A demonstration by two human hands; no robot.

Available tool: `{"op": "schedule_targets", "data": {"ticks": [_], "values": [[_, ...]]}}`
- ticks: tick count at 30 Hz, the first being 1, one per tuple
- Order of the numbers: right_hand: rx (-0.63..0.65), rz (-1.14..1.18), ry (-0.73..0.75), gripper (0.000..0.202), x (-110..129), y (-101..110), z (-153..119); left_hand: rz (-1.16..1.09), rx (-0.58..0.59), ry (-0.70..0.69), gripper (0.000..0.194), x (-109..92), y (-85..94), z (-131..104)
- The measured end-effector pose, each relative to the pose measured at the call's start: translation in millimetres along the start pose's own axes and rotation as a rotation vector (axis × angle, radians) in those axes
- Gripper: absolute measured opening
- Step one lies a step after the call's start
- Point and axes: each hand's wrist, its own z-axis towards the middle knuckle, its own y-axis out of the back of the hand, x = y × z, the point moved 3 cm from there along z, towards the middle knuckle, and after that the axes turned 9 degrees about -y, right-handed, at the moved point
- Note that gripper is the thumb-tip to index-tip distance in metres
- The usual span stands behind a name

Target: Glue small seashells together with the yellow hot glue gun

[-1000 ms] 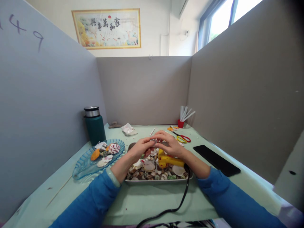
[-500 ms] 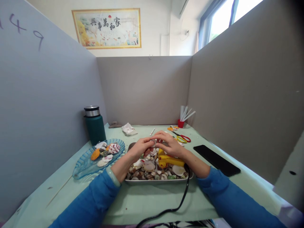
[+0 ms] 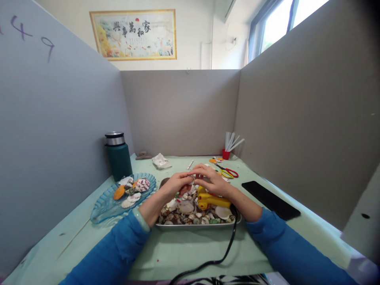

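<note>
Above the tray, my left hand [image 3: 178, 185] and my right hand [image 3: 211, 181] meet with their fingertips closed together. Between them is a small pale piece that looks like a shell [image 3: 192, 179], mostly covered by the fingers. Under my hands, a metal tray [image 3: 192, 226] holds many mixed seashells [image 3: 185, 207]. A yellow glue gun [image 3: 215, 201] lies on the shells below my right hand, and its black cord [image 3: 225, 255] runs over the near rim toward the table's front edge.
To the left are a blue fluted plate [image 3: 102, 211] with several shells, a green bottle [image 3: 118, 160] and a thin stick [image 3: 73, 239]. At right lie scissors [image 3: 228, 173], a black flat slab [image 3: 270, 200] and a red cup [image 3: 226, 154] of glue sticks. Crumpled paper [image 3: 160, 161] sits behind. Grey partitions surround the table.
</note>
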Motion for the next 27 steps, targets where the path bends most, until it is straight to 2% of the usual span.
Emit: {"op": "schedule_targets", "data": {"ticks": [6, 16, 21, 27], "values": [[-0.006, -0.004, -0.004, 0.028, -1, -1, 0, 0.004, -0.002, -0.009, 0.035, -1, -0.1, 0], [-0.092, -0.017, -0.021, 0.029, -7, -3, 0, 0.092, -0.068, -0.031, 0.028, 2, -0.8, 2], [-0.085, -0.03, -0.032, 0.035, -5, -2, 0, 0.015, -0.115, -0.013, 0.031, 8, 1.6, 5], [-0.058, -0.171, -0.077, 0.045, -5, 10, 0, -0.024, -0.22, 0.009, 0.031, 12, 8.4, 7]]}}
